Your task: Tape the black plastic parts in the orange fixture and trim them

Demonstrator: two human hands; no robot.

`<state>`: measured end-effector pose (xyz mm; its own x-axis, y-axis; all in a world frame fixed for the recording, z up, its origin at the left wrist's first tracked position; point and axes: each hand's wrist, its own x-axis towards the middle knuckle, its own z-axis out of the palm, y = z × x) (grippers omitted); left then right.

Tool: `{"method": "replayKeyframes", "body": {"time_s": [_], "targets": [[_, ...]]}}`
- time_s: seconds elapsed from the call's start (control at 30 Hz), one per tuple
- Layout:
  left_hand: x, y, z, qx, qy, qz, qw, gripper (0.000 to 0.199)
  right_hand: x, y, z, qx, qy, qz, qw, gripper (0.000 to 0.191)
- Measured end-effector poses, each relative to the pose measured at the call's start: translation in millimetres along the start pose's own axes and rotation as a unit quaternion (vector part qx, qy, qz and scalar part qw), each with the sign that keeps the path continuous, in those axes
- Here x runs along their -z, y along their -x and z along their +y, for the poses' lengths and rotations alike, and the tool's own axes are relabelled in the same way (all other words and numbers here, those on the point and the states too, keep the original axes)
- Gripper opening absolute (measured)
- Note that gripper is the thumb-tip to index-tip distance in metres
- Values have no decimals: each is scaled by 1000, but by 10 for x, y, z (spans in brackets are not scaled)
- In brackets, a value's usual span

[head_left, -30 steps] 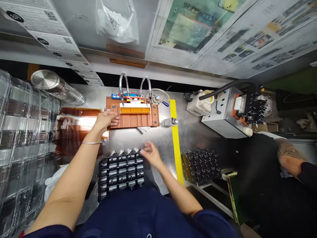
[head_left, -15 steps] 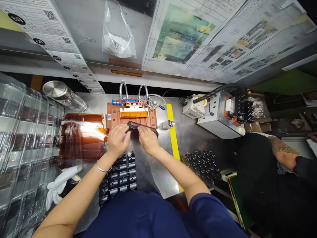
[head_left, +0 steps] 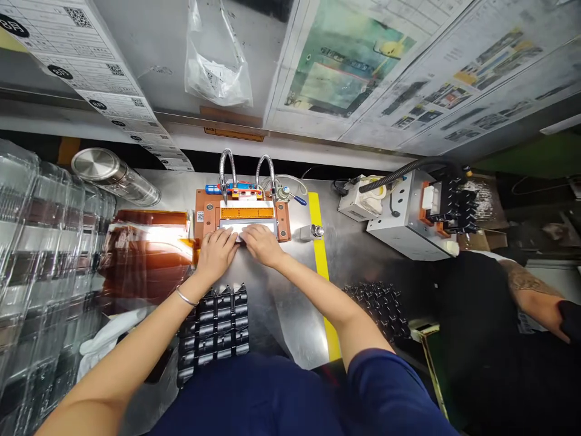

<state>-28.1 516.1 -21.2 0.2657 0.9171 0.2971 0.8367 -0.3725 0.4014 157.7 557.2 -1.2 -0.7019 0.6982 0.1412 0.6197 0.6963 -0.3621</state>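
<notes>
A long narrow part with a pale grey face (head_left: pixel 267 226) lies flat along the front of the brown fixture (head_left: pixel 283 217). My left hand (head_left: pixel 216 253) is on the left half of this part, fingers bent over its face. Close beside it, my right hand (head_left: pixel 262 245) grips the middle of the part at the front edge. Both thumbs are near the front edge, and their contact is partly hidden. Just behind the part is an orange perforated strip (head_left: pixel 247 213). Two bent metal hoses (head_left: pixel 265 165) arch down to the fixture.
Black moulded trays (head_left: pixel 222 324) lie in front of me. A small metal-topped bottle (head_left: pixel 312 232) stands by the yellow tape (head_left: pixel 321 266). Orange film sheets (head_left: pixel 145 254) and clear plastic trays (head_left: pixel 40 254) are leftward. A white machine (head_left: pixel 399 218) and another person's arm (head_left: pixel 533 287) are rightward.
The long part was tilted with its dark side showing; now it lies flat on the fixture, pale face up. Both hands have come closer together on it. The view has shifted slightly.
</notes>
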Motion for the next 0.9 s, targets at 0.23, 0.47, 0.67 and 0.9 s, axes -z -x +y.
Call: {"method": "replayKeyframes", "body": {"time_s": [0.23,0.47,0.67,0.9], "targets": [[-65,-405,-187,47,21,-33,998,30,392,221,515,-284,11,100,953,34],[-124,-411,-214,48,28,-39,998,34,732,100,1150,-397,168,-104,896,42],[-140,-394,-203,40,27,-21,999,32,977,-121,1494,-360,183,-131,905,35],[-10,-555,-174,206,56,-12,977,45,629,-105,1087,-433,-1,62,899,35]]}}
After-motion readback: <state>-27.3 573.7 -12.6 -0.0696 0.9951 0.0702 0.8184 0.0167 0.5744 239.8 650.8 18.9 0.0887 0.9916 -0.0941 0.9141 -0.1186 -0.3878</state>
